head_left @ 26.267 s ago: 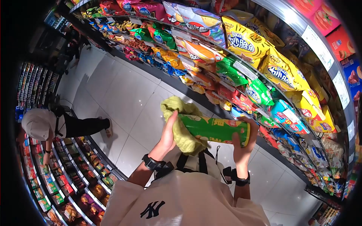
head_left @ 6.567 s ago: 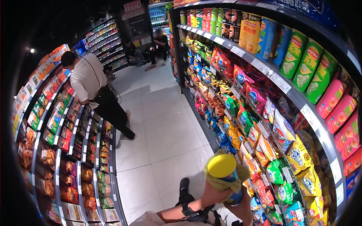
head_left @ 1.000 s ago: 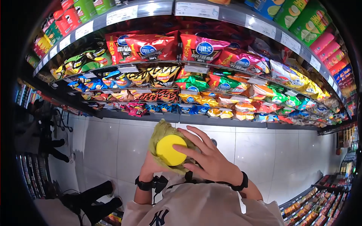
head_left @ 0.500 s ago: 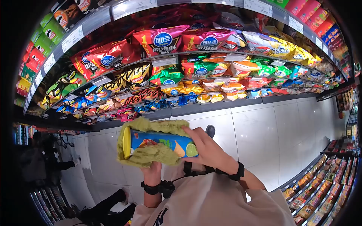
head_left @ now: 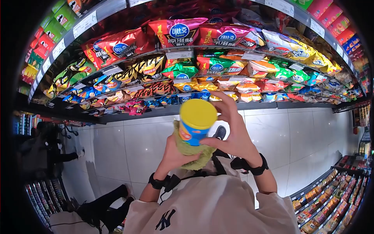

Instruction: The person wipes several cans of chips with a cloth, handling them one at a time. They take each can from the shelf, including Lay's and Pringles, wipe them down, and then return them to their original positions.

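A blue canister with a yellow lid [head_left: 198, 113] stands nearly upright, lid toward the camera, in front of my chest. A fuzzy green cloth [head_left: 191, 152] lies around its lower part. My left hand [head_left: 175, 154] is wrapped round the cloth, thumb across its front. My right hand [head_left: 231, 132] curves round the canister's right side, thumb near its lower end and fingers spread beside the lid. Whether the right fingers press on the canister is hard to make out.
Shelves of snack bags [head_left: 177, 33] curve across the front, with tubes [head_left: 64, 15] at the upper left. More packets [head_left: 331, 199] fill a rack at the lower right. Another person [head_left: 105, 206] is at the lower left. White tiled floor [head_left: 269, 144] lies below the shelves.
The canister has turned from lying sideways to nearly upright. The cloth has slid down to its lower part. My right hand has moved up from the canister's end to beside the lid.
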Tool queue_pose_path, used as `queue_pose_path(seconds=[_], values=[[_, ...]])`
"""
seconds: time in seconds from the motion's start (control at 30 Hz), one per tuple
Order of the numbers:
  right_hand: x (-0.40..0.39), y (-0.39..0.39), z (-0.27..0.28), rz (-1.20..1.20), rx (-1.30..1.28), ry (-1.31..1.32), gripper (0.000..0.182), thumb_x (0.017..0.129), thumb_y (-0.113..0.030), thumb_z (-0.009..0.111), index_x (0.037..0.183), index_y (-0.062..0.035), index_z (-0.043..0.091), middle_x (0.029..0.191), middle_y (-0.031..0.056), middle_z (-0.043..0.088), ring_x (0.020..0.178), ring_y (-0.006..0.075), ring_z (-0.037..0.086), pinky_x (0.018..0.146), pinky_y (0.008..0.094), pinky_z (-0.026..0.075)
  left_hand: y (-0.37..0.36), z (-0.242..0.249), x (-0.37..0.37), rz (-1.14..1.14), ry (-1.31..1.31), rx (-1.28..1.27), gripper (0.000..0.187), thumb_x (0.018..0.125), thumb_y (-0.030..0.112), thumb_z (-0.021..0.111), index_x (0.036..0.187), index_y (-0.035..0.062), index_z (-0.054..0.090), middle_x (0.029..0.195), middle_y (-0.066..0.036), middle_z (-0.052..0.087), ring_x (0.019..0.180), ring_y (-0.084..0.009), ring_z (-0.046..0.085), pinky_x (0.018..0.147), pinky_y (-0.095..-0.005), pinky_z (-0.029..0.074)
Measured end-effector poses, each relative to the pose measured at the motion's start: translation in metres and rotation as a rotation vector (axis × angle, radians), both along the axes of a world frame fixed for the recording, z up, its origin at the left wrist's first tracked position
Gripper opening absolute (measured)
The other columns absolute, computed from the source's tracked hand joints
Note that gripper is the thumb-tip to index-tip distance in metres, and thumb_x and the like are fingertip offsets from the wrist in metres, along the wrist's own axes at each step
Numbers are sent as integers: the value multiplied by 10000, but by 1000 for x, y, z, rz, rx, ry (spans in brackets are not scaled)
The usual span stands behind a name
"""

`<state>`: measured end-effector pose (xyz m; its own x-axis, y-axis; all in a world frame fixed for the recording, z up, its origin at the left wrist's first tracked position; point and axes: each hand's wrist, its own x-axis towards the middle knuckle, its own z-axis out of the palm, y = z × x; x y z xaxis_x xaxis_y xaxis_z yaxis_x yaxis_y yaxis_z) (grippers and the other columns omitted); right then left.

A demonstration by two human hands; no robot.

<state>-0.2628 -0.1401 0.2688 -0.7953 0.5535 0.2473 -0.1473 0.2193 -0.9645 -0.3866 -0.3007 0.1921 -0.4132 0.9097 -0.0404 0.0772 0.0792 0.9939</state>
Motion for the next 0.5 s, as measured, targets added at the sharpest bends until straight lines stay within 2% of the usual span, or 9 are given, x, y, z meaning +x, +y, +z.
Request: queue_pose_path(seconds=[0.07,0.1,0.13,0.17,0.2,0.27,0.4,0.43,0.5], values=[[-10,0,1,43,254,-127,746,687,-237,851,1304,-51,475,1124,135,614,1073,249,614,871,370,491,-7,-8,-1,-75,124,-52,638,617,164,852,1157,-9,561,1044,-92,675,967,-178,656,889,-326,516],[-12,2,-1,70,319,-178,648,700,-201,830,1237,-38,508,1106,120,621,1043,239,615,879,348,479,-10,-9,1,-156,2,-63,621,628,163,846,1159,1,570,1074,-84,668,994,-173,648,904,-330,510],[-14,2,-3,81,322,-166,648,700,-201,830,1237,-38,508,1106,120,621,1043,239,615,879,348,479,-13,-9,0,-232,-116,-69,604,640,162,841,1162,10,579,1105,-75,660,1020,-169,640,918,-333,503],[-16,2,-4,48,270,-114,592,711,-209,822,1192,-39,522,1059,115,636,987,215,634,855,330,489,-17,2,-3,-346,-257,-66,760,657,202,849,1288,14,469,1222,-88,597,1126,-188,570,1002,-348,442],[-20,2,-5,19,219,-59,537,722,-217,813,1146,-39,536,1012,110,652,932,191,652,832,312,499,-24,-3,-8,-326,-241,-62,760,657,202,849,1288,14,469,1222,-88,597,1126,-188,570,1002,-348,442],[-21,4,-2,40,46,-20,467,745,-151,773,1128,-36,531,917,69,661,886,143,635,810,283,485,-51,-29,-18,-553,-549,-96,844,674,225,853,1366,25,412,1318,-89,534,1223,-199,496,1062,-361,385],[-27,9,-8,164,100,48,524,739,-173,761,1194,-28,546,1055,97,634,976,187,612,869,313,467,-99,-75,-19,-528,-781,-166,950,652,213,861,1426,17,346,1378,-94,491,1264,-197,452,1084,-365,360],[-27,8,-9,213,114,29,560,734,-199,763,1224,-30,550,1140,112,607,1029,209,597,896,324,459,-109,-92,-18,-462,-833,-150,934,663,220,849,1426,17,348,1367,-96,498,1246,-200,470,1072,-365,374],[-29,6,-12,264,113,5,579,739,-184,769,1247,-36,535,1146,116,606,1053,224,593,914,338,457,-124,-109,-16,-299,-945,-122,867,709,235,806,1418,18,358,1338,-99,516,1205,-206,508,1031,-363,414]])
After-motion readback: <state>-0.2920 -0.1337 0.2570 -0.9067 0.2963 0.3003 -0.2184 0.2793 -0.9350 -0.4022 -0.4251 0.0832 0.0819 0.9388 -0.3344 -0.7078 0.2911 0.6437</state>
